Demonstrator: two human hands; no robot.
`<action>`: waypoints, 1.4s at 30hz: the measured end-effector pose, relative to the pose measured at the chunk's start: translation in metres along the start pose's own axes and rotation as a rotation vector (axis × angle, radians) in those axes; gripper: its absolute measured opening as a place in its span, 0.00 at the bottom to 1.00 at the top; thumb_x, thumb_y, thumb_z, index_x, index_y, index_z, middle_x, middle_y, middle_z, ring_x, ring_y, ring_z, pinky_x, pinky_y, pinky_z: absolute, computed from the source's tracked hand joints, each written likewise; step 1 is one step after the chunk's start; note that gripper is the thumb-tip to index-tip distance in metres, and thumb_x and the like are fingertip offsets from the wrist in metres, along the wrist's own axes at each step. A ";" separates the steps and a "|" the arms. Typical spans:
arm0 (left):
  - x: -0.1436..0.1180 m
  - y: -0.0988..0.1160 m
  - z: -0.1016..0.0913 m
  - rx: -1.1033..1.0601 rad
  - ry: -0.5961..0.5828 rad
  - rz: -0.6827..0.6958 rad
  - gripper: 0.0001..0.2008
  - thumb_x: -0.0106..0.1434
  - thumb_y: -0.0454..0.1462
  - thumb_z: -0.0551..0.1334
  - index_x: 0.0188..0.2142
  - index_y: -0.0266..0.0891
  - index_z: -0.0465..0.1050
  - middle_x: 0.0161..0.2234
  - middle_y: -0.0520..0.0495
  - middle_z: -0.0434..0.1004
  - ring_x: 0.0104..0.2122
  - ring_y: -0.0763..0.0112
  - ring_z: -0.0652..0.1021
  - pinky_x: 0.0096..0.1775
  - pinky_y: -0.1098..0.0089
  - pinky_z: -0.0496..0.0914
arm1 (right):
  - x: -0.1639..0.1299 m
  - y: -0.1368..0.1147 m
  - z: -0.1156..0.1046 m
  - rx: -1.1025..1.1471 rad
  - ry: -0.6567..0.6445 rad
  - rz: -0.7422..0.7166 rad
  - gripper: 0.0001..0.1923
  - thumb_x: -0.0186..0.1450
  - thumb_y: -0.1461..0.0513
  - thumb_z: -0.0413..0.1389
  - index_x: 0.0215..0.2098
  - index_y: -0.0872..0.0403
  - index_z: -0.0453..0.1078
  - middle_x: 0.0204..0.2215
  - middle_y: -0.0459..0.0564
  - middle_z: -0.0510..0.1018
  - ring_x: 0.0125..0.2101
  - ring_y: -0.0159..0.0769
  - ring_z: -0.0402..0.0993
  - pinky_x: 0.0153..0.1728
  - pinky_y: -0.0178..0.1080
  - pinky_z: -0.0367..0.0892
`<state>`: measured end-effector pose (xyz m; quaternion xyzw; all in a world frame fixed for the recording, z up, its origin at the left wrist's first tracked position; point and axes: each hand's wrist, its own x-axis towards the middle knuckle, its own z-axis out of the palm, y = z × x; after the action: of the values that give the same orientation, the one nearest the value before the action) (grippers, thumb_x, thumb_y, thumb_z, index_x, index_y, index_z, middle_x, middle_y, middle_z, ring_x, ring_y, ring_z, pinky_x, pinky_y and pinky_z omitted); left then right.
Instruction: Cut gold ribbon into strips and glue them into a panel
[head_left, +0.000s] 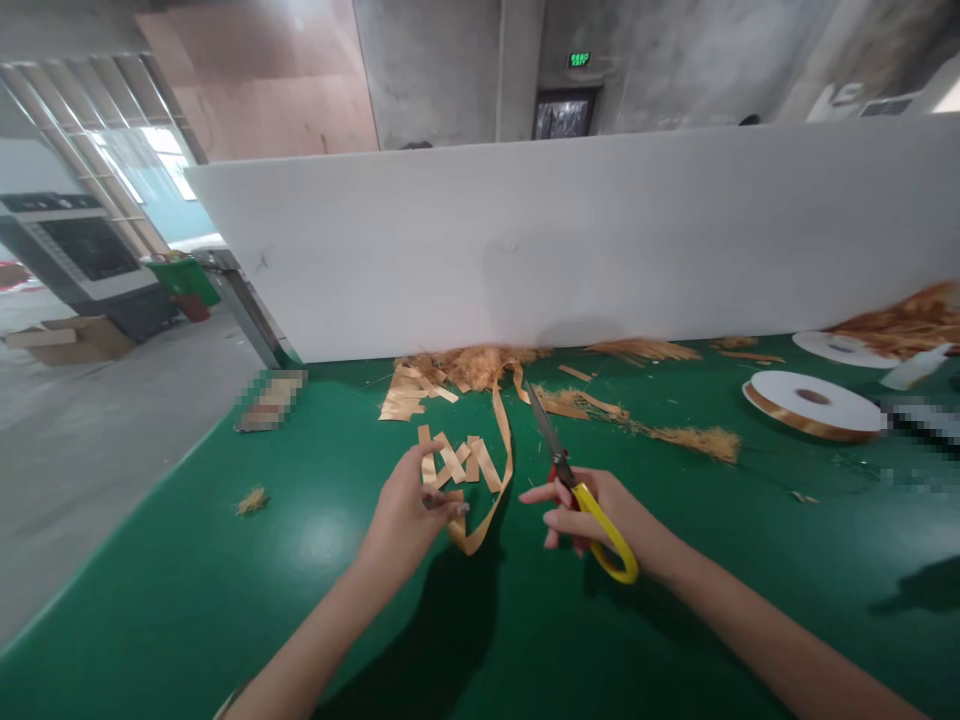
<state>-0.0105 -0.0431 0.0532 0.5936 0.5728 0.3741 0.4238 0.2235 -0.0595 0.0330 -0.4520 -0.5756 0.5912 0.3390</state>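
Scissors with yellow and red handles are gripped in the right hand, blades pointing away. Well apart from it, the left hand pinches a gold ribbon that loops over the green tabletop, just beside short ribbon pieces (a white-sided spool lies far right).

From here I have the left hand left of centre in the frame, thumb and finger pinching, left forearm rising from the bottom edge; the right hand, right of centre, curls its fingers leftward, right forearm slanting from lower right.
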 end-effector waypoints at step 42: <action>0.013 -0.005 0.036 -0.409 -0.035 0.155 0.09 0.50 0.37 0.68 0.32 0.36 0.77 0.33 0.45 0.80 0.34 0.63 0.79 0.40 0.65 0.74 | 0.027 0.003 0.034 0.401 0.083 -0.022 0.21 0.50 0.54 0.64 0.26 0.54 0.57 0.33 0.49 0.75 0.27 0.36 0.77 0.27 0.36 0.71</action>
<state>0.0221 -0.0334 0.0352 0.5441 0.4300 0.5036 0.5152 0.1828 -0.0481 0.0235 -0.3930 -0.4369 0.6710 0.4522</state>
